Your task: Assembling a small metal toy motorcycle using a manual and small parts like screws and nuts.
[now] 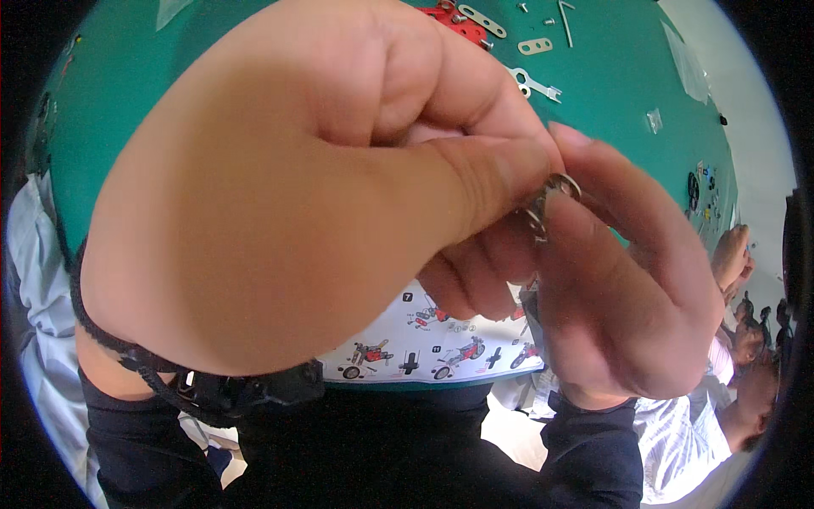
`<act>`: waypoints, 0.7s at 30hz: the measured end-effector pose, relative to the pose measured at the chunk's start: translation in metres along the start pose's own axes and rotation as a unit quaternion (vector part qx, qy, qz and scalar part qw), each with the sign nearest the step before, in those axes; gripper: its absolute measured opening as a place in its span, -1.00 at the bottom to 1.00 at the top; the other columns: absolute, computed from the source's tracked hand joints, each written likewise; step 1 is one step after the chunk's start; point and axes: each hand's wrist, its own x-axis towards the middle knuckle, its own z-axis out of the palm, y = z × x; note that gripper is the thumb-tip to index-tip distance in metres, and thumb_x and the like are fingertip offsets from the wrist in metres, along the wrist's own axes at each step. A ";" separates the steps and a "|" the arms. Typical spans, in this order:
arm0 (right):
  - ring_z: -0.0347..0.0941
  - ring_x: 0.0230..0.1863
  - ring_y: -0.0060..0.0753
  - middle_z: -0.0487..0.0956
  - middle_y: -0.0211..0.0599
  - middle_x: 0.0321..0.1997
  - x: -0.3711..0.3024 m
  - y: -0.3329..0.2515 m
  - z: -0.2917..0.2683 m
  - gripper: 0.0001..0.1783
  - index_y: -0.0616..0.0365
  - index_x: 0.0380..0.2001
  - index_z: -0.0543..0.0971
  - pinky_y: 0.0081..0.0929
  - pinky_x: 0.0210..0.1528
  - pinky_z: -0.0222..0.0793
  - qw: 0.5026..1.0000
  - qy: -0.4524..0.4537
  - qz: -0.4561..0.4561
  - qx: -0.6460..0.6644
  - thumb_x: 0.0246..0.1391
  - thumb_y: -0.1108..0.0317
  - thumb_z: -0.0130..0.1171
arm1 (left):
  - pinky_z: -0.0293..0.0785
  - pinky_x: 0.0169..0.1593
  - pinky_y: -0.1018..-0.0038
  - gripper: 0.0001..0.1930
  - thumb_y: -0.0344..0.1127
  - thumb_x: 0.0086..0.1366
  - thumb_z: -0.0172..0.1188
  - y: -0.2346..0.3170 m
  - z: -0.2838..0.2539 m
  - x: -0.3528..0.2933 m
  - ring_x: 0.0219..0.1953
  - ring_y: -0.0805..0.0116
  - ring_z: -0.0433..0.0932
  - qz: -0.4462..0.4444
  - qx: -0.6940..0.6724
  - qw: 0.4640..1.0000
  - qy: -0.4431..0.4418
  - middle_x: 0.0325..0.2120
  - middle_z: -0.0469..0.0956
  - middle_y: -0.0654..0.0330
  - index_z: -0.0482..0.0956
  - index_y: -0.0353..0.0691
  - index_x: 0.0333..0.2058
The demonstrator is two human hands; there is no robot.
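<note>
My left hand [288,195] fills much of the view, very near the camera, its fingers curled and its thumb pressed against the index finger. Its fingertips meet those of my right hand [623,280], whose thumb and index finger also pinch. Between them sits a small shiny metal piece [564,182] with a curved, ring-like edge; both hands grip it. My fingers cover most of it, so its kind is unclear. Below the hands lies a printed instruction sheet [394,343] with pictures of a red model motorcycle.
On the green tabletop [627,76] beyond my hands lie a flat wrench [536,85], a hex key [566,24], perforated metal strips [534,46], red plates [462,30] and screws. A clear plastic bag [654,120] lies farther right. Another person's hand [732,254] is at the right edge.
</note>
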 end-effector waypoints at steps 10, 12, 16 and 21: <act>0.66 -0.21 0.05 0.62 0.32 -0.15 -0.001 0.015 0.011 -0.85 0.35 -0.27 0.65 -0.26 -0.19 0.66 0.996 0.057 -0.064 -0.030 0.07 0.55 0.22 | 0.65 -0.46 0.47 -0.76 -0.29 0.45 0.09 -0.026 -0.020 0.006 -0.54 0.25 0.68 -0.024 -0.127 0.986 -0.106 -0.53 0.63 0.02 0.53 -0.41 -0.21; 0.67 -0.22 0.04 0.63 0.31 -0.16 0.003 0.019 0.013 -0.84 0.35 -0.28 0.66 -0.27 -0.19 0.65 0.994 0.065 -0.083 -0.028 0.06 0.53 0.22 | 0.65 -0.44 0.45 -0.76 -0.28 0.45 0.08 -0.024 -0.016 0.002 -0.53 0.24 0.68 -0.025 -0.152 0.987 -0.055 -0.53 0.63 0.02 0.54 -0.41 -0.21; 0.67 -0.21 0.03 0.64 0.28 -0.19 0.001 0.034 0.021 -0.78 0.37 -0.27 0.68 -0.30 -0.16 0.63 0.981 0.120 -0.101 0.116 -0.03 0.56 0.23 | 0.66 -0.42 0.44 -0.76 -0.29 0.43 0.08 -0.043 -0.018 0.012 -0.53 0.23 0.68 -0.070 -0.216 0.969 -0.093 -0.53 0.64 0.02 0.55 -0.40 -0.18; 0.65 -0.17 0.03 0.64 0.24 -0.15 0.004 0.034 0.013 -0.78 0.39 -0.26 0.67 -0.27 -0.12 0.61 0.986 0.089 -0.066 0.123 -0.05 0.59 0.22 | 0.66 -0.36 0.45 -0.79 -0.39 0.36 0.15 -0.016 -0.020 0.018 -0.49 0.28 0.69 -0.034 -0.160 0.980 -0.115 -0.48 0.66 0.02 0.56 -0.41 -0.12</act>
